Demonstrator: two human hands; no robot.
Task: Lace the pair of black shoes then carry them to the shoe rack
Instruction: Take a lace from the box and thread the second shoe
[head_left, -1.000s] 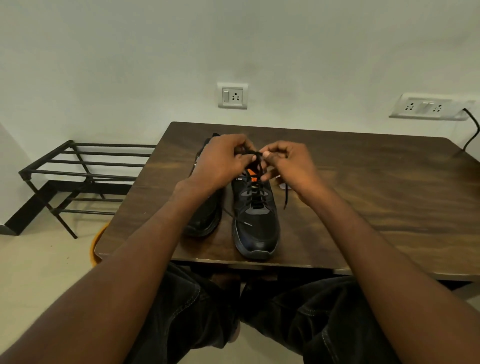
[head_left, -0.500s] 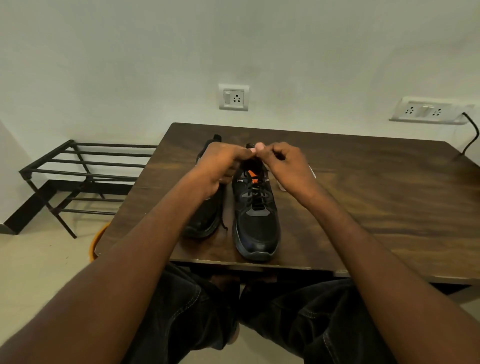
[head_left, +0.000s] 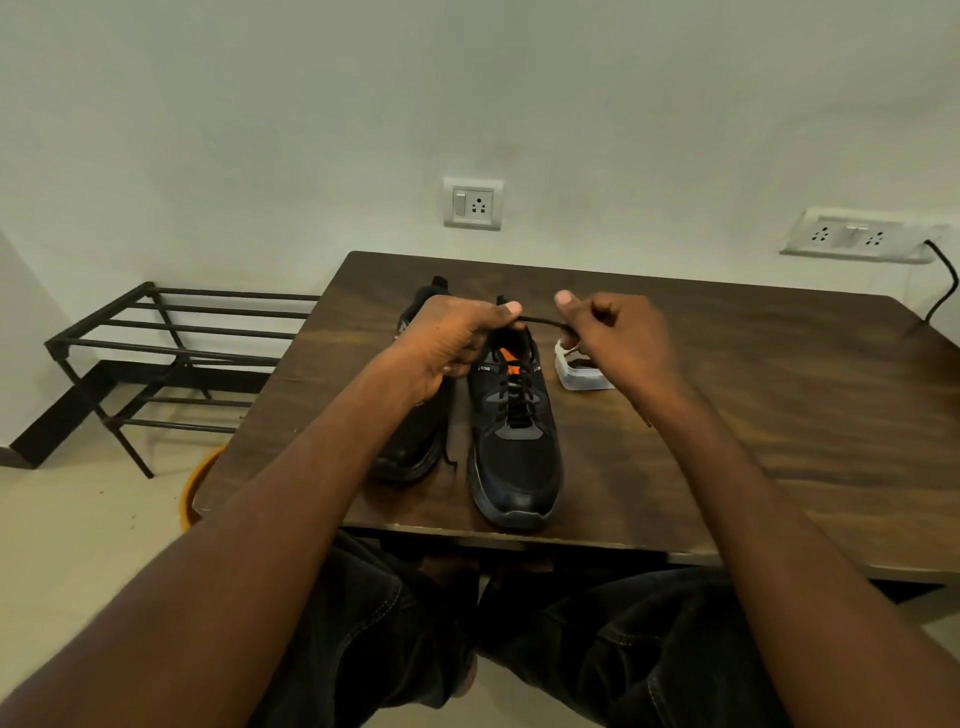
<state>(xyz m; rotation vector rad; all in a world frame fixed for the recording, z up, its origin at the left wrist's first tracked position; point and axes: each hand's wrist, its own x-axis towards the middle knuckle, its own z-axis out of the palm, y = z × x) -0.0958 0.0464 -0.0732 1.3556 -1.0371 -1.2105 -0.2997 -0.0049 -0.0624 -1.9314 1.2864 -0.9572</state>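
Two black shoes stand side by side on the dark wooden table (head_left: 753, 415), toes toward me. The right shoe (head_left: 514, 441) has an orange tongue and laces crossed over its front. The left shoe (head_left: 415, 441) is largely hidden under my left forearm. Above the right shoe's collar, my left hand (head_left: 457, 343) and my right hand (head_left: 613, 338) each pinch the black lace (head_left: 540, 321), stretched taut between them. A loose lace end hangs by the left shoe's toe. The black metal shoe rack (head_left: 171, 358) stands on the floor left of the table.
A small clear plastic container (head_left: 579, 371) sits on the table right of the shoes, partly behind my right hand. Wall sockets (head_left: 472, 203) are behind the table, and a black cable (head_left: 943, 280) hangs at the far right. An orange rim (head_left: 195, 488) shows under the table's left corner.
My hands, close together over the shoe's collar before, have moved apart sideways, drawing the lace taut between them. The plastic container has come into view.
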